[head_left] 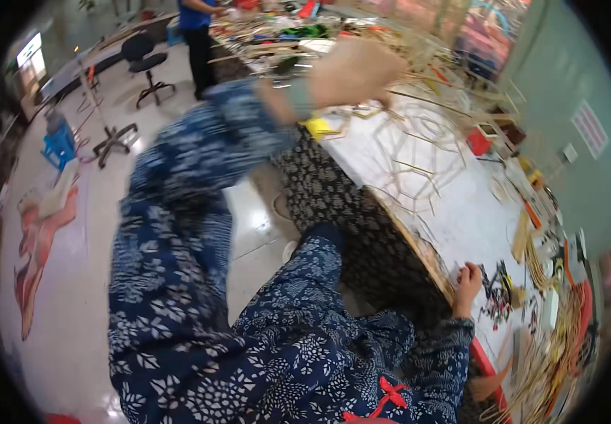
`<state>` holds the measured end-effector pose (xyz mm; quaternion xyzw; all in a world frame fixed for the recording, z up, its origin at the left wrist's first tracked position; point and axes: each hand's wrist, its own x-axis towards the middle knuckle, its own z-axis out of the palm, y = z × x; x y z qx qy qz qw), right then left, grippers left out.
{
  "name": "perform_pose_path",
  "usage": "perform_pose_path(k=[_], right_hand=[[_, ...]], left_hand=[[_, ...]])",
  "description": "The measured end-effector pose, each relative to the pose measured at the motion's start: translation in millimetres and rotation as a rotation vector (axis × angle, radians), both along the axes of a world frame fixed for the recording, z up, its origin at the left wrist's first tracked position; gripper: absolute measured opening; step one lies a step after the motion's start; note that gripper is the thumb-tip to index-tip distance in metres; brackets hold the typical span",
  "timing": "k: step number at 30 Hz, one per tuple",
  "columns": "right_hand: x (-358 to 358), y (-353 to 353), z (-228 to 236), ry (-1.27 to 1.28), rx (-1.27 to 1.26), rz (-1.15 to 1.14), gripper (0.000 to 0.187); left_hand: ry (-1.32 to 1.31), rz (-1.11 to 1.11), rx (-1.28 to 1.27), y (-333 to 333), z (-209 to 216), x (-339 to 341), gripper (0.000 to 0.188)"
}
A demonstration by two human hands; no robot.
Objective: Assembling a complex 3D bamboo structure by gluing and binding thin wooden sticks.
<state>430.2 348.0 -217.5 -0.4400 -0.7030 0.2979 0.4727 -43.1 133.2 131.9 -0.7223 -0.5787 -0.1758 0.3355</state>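
My left hand (357, 73), smeared by motion, stretches far out over the worktable (471, 187), fingers pointing down; whether it holds anything cannot be made out. Below and beyond it, thin bamboo-like strips joined into many-sided outlines, a strip frame (413, 169), lie on the white tabletop. A longer thin strip (436, 101) runs close by that hand. At the table's near edge rests my right hand (467, 288), its fingers loosely bent and apart, with nothing visible in them. Beside it lie pliers (504, 279) with dark and yellow handles and small red-and-dark bits.
Bundles of pale strips (531, 367) crowd the table's right side. A red box (478, 141) stands near the wall. Patterned dark cloth (333, 191) hangs along the table edge. Another person (196, 42) in blue stands at the far end, near an office chair (143, 60) and blue stool (58, 145).
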Motion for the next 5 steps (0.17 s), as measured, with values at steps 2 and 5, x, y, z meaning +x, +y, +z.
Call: perform_pose_path(k=[2,5], right_hand=[[-1.6,1.5,1.2,-0.018,-0.022,-0.012,0.015],[-25.5,11.2,-11.1,-0.175,0.092,-0.014,0.018]], left_hand=[[-0.058,0.108,-0.017,-82.1,-14.4,-50.8,0.039],[-0.282,0.644,-0.285,-193.3,-38.6,-100.9,0.046]])
